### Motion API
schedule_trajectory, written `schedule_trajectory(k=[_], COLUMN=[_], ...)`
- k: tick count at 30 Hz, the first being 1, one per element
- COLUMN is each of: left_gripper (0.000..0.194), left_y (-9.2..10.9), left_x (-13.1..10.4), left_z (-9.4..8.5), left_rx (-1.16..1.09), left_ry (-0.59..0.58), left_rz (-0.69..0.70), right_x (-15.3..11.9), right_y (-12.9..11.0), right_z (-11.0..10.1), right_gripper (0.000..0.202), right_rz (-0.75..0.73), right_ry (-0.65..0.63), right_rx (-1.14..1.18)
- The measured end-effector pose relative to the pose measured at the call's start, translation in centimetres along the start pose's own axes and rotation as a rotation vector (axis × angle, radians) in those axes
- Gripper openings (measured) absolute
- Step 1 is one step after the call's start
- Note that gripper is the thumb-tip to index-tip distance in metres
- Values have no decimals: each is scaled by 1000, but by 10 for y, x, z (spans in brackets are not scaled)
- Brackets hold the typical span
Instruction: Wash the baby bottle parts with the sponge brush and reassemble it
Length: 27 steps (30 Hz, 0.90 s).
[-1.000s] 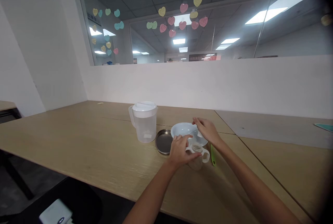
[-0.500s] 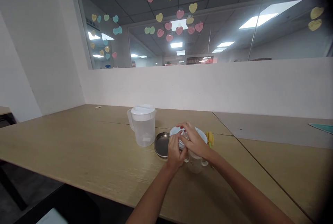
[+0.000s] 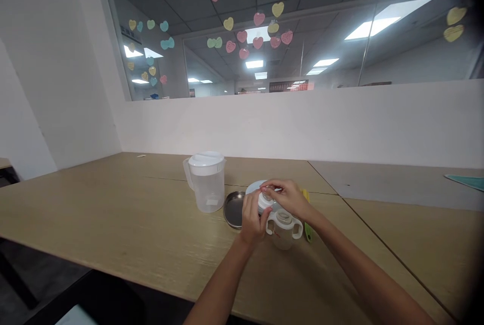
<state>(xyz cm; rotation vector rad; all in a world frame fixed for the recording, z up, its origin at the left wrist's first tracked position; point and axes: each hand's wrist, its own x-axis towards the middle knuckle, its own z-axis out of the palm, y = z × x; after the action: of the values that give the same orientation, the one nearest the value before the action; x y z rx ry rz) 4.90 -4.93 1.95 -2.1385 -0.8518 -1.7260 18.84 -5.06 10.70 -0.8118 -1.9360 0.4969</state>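
One white cap [image 3: 263, 204], clear on top, is held btwn both hands, just above & behind the bottle. L hand [image 3: 252, 221] grasps the cap's side w/ curled fingers; R hand [image 3: 293, 200] has fingertips at its clear top. Two-handled bottle [image 3: 283, 237] stands upright on the table [image 3: 151, 224], mouth uncovered, nearer the camera; can't tell if the cap touches it. Pale bowl [image 3: 254, 186] sits behind the hands, mostly hidden. Round metal dish [image 3: 232, 209] is L of the hands, w/ lidded clear pitcher [image 3: 209, 191] just beyond, handle to the L. Green/yellow brush [image 3: 308, 235] lies R of the bottle, partly hidden by the R wrist/forearm.
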Motion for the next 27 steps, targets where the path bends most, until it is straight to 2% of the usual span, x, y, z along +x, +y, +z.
schedule_trajectory(k=[17,20,24,27], left_gripper=[41,42,48,47], left_y=[1,4,12,11], left_x=[5,4,1,1], left_z=[-6,-6,1,4], left_rx=[-12,-34,-66,-20], left_ry=[29,30,-36,-27], left_rz=[21,75,175,92], right_x=[-1,2,7,9], right_y=[6,15,24,25], right_z=[10,8,2,-2], right_gripper=[30,38,49,48], right_rz=[113,212,348,311], right_ry=[81,124,229,222], right_rx=[217,312,384,316])
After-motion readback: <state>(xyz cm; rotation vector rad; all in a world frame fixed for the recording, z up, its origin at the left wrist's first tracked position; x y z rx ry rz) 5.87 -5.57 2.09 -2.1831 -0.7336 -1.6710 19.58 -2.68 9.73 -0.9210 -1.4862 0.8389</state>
